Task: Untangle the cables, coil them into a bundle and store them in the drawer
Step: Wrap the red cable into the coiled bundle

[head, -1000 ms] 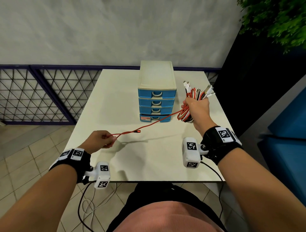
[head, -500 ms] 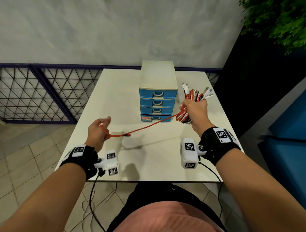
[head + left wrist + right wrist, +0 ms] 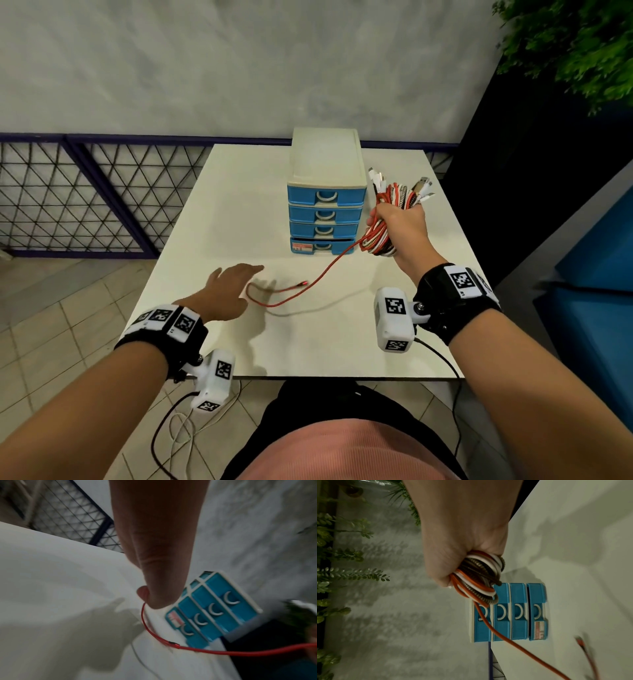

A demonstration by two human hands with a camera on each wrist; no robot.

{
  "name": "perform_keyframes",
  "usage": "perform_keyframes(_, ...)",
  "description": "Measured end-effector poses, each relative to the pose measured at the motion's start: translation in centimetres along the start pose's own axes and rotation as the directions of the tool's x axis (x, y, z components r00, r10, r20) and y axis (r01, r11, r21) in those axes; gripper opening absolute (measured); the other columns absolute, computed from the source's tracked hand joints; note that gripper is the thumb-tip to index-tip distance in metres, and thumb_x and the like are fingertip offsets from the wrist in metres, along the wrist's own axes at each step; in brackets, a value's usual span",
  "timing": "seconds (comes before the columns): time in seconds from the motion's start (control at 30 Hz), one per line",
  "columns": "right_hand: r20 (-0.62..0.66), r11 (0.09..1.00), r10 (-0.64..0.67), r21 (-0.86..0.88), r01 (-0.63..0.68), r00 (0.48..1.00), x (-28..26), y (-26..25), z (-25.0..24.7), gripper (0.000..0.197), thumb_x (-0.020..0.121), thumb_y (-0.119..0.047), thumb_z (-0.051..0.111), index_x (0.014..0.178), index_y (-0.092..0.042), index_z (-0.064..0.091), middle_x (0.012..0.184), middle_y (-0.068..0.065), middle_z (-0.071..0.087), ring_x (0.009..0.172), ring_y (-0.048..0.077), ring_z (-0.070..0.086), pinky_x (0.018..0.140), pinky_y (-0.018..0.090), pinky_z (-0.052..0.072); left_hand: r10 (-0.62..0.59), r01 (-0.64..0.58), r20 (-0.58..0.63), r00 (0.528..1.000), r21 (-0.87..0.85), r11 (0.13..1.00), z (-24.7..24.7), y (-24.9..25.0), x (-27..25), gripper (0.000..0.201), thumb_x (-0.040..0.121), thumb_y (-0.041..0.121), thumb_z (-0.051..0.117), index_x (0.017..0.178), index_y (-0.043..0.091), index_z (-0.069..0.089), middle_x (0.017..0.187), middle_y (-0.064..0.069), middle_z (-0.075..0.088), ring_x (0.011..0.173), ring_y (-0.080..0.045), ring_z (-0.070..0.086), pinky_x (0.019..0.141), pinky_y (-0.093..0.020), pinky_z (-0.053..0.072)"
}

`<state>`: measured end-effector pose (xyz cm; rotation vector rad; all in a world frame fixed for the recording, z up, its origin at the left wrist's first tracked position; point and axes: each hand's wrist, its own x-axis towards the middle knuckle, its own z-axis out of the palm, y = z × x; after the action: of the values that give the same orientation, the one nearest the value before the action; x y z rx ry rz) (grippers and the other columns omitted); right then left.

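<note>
My right hand (image 3: pixel 400 226) (image 3: pixel 462 540) grips a coiled bundle of red, white and braided cables (image 3: pixel 397 195) (image 3: pixel 481 574) just right of the blue four-drawer unit (image 3: pixel 325 198) (image 3: pixel 214 609) (image 3: pixel 510 615). A loose red cable tail (image 3: pixel 329 270) (image 3: pixel 205 651) (image 3: pixel 505 638) runs from the bundle down-left and loops on the table. Its plug (image 3: pixel 303 283) lies on the tabletop. My left hand (image 3: pixel 233 284) (image 3: pixel 159 561) hovers low with fingers stretched out. The loop's bend lies against its fingertips; no pinch shows. The bottom drawer (image 3: pixel 318 246) stands slightly forward.
The cream table (image 3: pixel 239 205) has bare surface left of and in front of the drawers. A dark mesh railing (image 3: pixel 68 192) runs along the left, plants (image 3: pixel 582 51) hang at the upper right, and a blue seat (image 3: pixel 599 274) stands to the right. Camera wires (image 3: pixel 178 428) dangle below the front edge.
My left hand let go of the red cable, opened its fingers and moved right and forward. The tail dropped into a loop on the table. My right hand kept holding the bundle.
</note>
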<state>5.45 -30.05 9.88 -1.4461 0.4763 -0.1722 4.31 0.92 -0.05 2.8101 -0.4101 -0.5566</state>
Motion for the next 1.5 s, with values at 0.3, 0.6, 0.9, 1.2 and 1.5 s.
perform_keyframes(0.3,0.203,0.999,-0.035,0.045,0.026,0.979,-1.4,0.3,1.9,0.023,0.085,0.001,0.058,0.108,-0.004,0.056,0.076,0.006,0.068,0.07,0.02,0.068,0.077,0.041,0.06,0.356,-0.243,0.016,0.934,-0.703,0.669,-3.9,12.2,-0.9,0.041,0.102,0.036,0.024,0.112,0.017,0.059,0.111,-0.005,0.064,0.105,-0.008,0.058,0.096,-0.018,0.039)
perform_keyframes(0.6,0.074,0.963,-0.108,0.255,0.086,0.991,-0.2,-1.1,-0.8,0.016,0.083,0.004,0.049,0.081,-0.008,0.059,0.062,0.002,0.066,0.061,0.018,0.065,0.063,0.034,0.056,0.428,-0.019,0.316,0.847,-0.786,0.618,-3.1,10.5,-2.0,0.039,0.102,0.034,0.031,0.07,0.016,0.042,0.062,0.006,0.036,0.06,-0.013,0.038,0.069,-0.019,0.038)
perform_keyframes(0.9,0.477,0.988,0.125,0.019,-0.153,0.87,-1.7,-0.5,-0.8,0.015,0.087,0.002,0.051,0.101,-0.001,0.057,0.079,0.014,0.071,0.082,0.03,0.073,0.084,0.046,0.056,0.191,-0.252,-0.17,0.967,-0.519,0.817,-5.5,11.0,0.5,0.027,0.094,0.027,0.053,0.069,0.028,0.061,0.068,0.005,0.056,0.066,-0.012,0.049,0.065,-0.026,0.039)
perform_keyframes(1.2,0.623,0.961,0.275,-0.165,-0.22,0.733,-3.3,0.5,0.7,0.016,0.088,0.001,0.051,0.1,-0.003,0.062,0.087,0.018,0.07,0.083,0.032,0.071,0.077,0.039,0.058,0.133,-0.332,-0.416,0.9,-0.454,0.827,-5.9,12.7,1.1,0.015,0.087,0.023,0.064,0.077,0.013,0.061,0.069,0.005,0.058,0.058,-0.006,0.044,0.056,-0.013,0.035)
perform_keyframes(1.5,0.42,0.98,0.149,-0.183,-0.078,0.895,-1.6,0.9,-0.7,0.009,0.08,0.002,0.056,0.086,-0.004,0.058,0.065,0.011,0.064,0.063,0.022,0.062,0.059,0.029,0.054,0.155,0.066,0.178,0.972,-0.836,0.545,-6.5,10.7,-0.6,0.041,0.101,0.04,0.032,0.076,0.015,0.051,0.058,0.006,0.03,0.049,-0.011,0.024,0.055,-0.024,0.03)
